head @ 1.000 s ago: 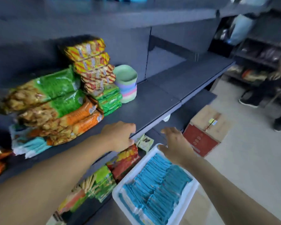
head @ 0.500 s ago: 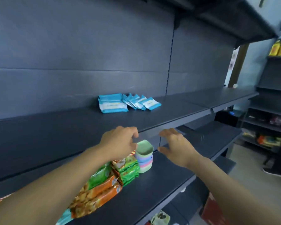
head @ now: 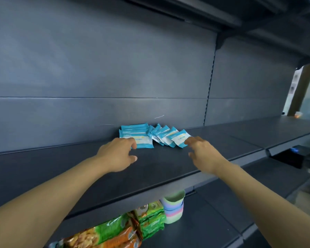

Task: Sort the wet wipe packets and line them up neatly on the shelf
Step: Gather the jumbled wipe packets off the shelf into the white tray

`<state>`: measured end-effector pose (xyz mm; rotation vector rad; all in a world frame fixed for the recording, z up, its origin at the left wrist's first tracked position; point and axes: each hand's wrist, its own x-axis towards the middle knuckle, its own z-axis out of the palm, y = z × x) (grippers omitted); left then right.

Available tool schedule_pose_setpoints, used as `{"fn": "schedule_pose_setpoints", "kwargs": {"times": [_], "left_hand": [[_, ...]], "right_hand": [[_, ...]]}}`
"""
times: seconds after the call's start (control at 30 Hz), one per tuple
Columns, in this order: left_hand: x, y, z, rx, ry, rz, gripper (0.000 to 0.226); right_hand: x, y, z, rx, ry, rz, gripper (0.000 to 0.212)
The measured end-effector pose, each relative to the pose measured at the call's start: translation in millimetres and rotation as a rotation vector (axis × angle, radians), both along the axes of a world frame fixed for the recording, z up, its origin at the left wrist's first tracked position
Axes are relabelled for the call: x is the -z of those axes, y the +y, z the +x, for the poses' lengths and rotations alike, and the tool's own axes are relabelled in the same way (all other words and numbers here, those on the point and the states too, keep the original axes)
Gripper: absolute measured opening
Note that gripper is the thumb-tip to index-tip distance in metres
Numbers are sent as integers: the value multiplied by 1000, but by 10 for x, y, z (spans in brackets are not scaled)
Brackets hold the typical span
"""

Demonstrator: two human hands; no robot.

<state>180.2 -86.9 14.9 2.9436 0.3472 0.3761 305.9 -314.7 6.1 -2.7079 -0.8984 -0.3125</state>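
Blue and white wet wipe packets lie at the back of a dark grey shelf (head: 168,165). A flat stack of packets (head: 135,133) sits on the left. To its right, several packets (head: 166,136) lean in a fanned row. My left hand (head: 117,155) reaches over the shelf and its fingertips touch the front of the flat stack. My right hand (head: 202,151) reaches in with its fingers spread, and its fingertips touch the rightmost packet (head: 180,139). Neither hand grips anything.
On the shelf below stand stacked pastel cups (head: 174,206) and several green and orange snack packs (head: 132,228). The shelf runs on to the right (head: 276,133), and another shelf hangs overhead.
The view has risen from the lower shelves and the tray of packets to the upper shelf. Both hands have moved up and forward to the packets and now touch them.
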Motion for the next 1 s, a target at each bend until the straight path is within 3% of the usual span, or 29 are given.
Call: {"fn": "schedule_pose_setpoints", "kwargs": {"times": [0.2, 0.53, 0.67, 0.77, 0.9, 1.0], "left_hand": [[-15, 263, 598, -21, -21, 57, 44], [41, 616, 1504, 14, 19, 96, 56], [118, 576, 1808, 34, -66, -69, 55], [123, 482, 2003, 23, -19, -208, 59], [80, 308, 2227, -11, -13, -304, 71], [63, 210, 2378, -81, -87, -428, 68]], "right_hand": [[-17, 111, 660, 62, 19, -14, 55], [-64, 538, 1620, -2, 64, -210, 82], [34, 625, 1896, -4, 63, -343, 85], [11, 637, 2011, -23, 118, -372, 82], [-15, 554, 2129, -13, 332, -252, 72], [-1, 487, 2123, -49, 441, -95, 63]]}}
